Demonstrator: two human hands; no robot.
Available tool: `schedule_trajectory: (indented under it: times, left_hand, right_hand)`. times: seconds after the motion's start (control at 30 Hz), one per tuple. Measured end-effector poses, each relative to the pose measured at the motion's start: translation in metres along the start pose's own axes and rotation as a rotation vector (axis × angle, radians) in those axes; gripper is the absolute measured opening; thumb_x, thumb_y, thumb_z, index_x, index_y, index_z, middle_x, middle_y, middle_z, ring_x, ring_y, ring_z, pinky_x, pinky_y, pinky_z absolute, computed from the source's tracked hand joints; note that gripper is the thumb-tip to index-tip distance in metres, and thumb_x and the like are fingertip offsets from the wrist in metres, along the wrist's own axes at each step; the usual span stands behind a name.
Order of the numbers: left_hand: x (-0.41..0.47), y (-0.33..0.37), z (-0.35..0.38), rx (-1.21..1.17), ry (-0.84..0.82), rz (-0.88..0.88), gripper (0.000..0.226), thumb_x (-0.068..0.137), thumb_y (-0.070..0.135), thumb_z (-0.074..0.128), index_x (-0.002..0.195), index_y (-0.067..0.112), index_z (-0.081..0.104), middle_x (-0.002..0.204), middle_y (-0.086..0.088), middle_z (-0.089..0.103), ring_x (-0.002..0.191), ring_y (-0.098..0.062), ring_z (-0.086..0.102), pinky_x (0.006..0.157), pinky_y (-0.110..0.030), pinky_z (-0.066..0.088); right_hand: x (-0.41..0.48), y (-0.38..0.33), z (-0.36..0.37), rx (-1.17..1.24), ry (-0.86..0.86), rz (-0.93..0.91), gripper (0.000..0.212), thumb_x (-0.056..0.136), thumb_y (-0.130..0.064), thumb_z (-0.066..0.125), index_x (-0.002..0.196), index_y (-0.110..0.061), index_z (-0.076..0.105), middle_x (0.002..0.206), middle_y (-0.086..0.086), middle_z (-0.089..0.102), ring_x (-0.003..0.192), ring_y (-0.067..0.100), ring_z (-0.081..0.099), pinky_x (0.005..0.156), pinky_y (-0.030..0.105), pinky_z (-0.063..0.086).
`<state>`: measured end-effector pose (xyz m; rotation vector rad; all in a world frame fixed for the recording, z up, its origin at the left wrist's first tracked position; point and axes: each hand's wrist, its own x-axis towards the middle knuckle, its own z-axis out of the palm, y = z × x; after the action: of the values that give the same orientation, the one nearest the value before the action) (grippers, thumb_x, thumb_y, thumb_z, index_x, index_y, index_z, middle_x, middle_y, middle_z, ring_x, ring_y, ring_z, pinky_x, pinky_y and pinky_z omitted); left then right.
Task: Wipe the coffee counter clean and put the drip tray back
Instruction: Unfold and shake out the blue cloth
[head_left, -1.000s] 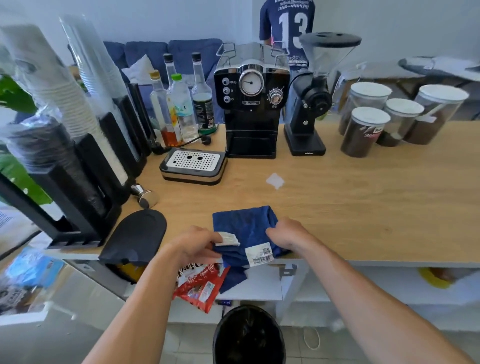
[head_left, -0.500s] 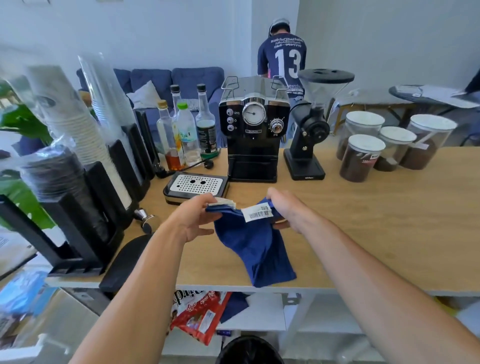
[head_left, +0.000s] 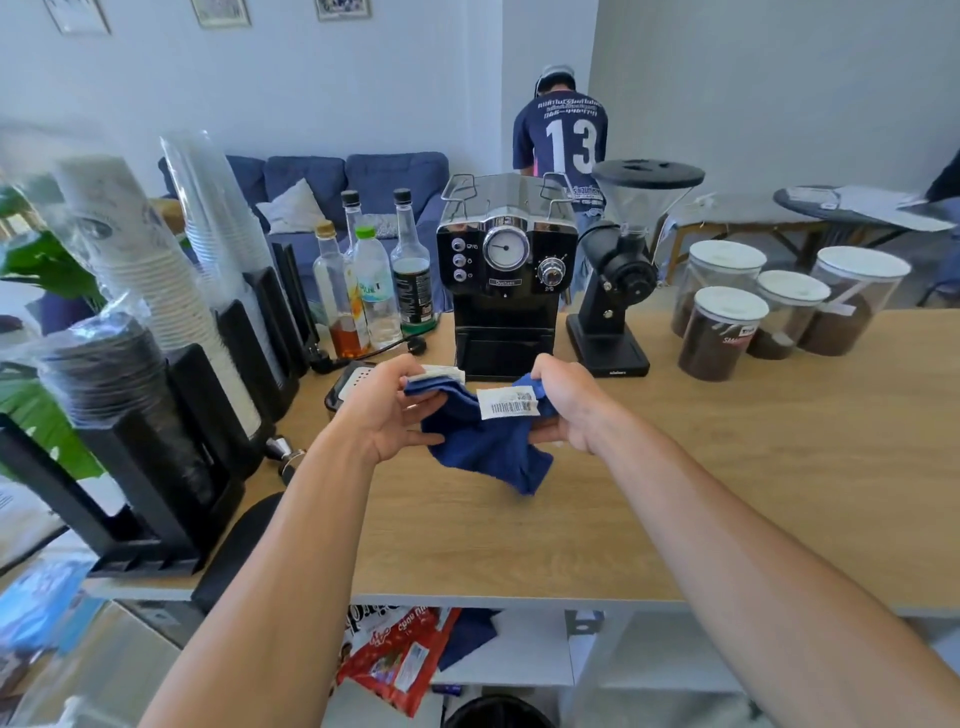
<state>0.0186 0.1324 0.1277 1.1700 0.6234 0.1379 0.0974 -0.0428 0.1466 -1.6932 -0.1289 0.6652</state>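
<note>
Both hands hold a blue cloth (head_left: 488, 447) with a white barcode tag up above the wooden counter (head_left: 727, 467). My left hand (head_left: 387, 410) pinches its left top edge, and my right hand (head_left: 563, 402) grips the right edge. The cloth hangs bunched between them. The drip tray (head_left: 350, 382), black with a perforated metal top, sits on the counter left of the black espresso machine (head_left: 506, 275); my left hand hides most of it. The bay at the machine's base stands without a tray.
Cup and lid stacks in black holders (head_left: 171, 374) line the left side. Bottles (head_left: 374, 286) stand behind the tray, a grinder (head_left: 618, 280) and several coffee jars (head_left: 722, 332) to the right. A tamper (head_left: 285, 457) and black mat (head_left: 244, 540) lie front left. A person in a numbered shirt (head_left: 563, 140) stands behind.
Both hands lifted the cloth off the counter's front edge and carried it up and forward. It now hangs bunched and shorter between them, covering the small white scrap seen earlier.
</note>
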Motion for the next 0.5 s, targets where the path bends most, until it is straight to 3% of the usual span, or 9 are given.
schedule_trajectory:
  times: [0.23, 0.33, 0.5]
  left_hand:
    - [-0.008, -0.05, -0.011, 0.033, 0.037, -0.097, 0.019, 0.08, 0.012, 0.049, 0.098, 0.01, 0.053, 0.093, -0.007, 0.059, 0.088, -0.022, 0.06, 0.093, -0.057, 0.045]
    - [-0.014, -0.08, -0.018, -0.009, 0.027, -0.163, 0.018, 0.081, 0.01, 0.047, 0.099, 0.006, 0.051, 0.096, -0.013, 0.056, 0.084, -0.026, 0.06, 0.083, -0.052, 0.051]
    - [-0.02, -0.099, -0.02, -0.147, -0.011, -0.172, 0.027, 0.082, 0.008, 0.046, 0.109, 0.003, 0.046, 0.097, -0.018, 0.058, 0.078, -0.029, 0.065, 0.068, -0.046, 0.058]
  right_hand:
    - [0.002, 0.064, -0.005, -0.017, 0.025, 0.129, 0.022, 0.086, -0.017, 0.034, 0.082, -0.012, 0.054, 0.077, 0.009, 0.065, 0.068, 0.024, 0.061, 0.058, 0.036, 0.054]
    - [-0.002, 0.1, -0.006, -0.046, 0.002, 0.231, 0.023, 0.087, -0.017, 0.036, 0.092, -0.012, 0.058, 0.075, 0.007, 0.063, 0.061, 0.022, 0.059, 0.056, 0.034, 0.053]
    - [-0.006, 0.126, -0.005, -0.362, -0.026, 0.314, 0.029, 0.087, -0.031, 0.045, 0.105, -0.014, 0.058, 0.098, 0.006, 0.063, 0.079, 0.021, 0.062, 0.061, 0.029, 0.052]
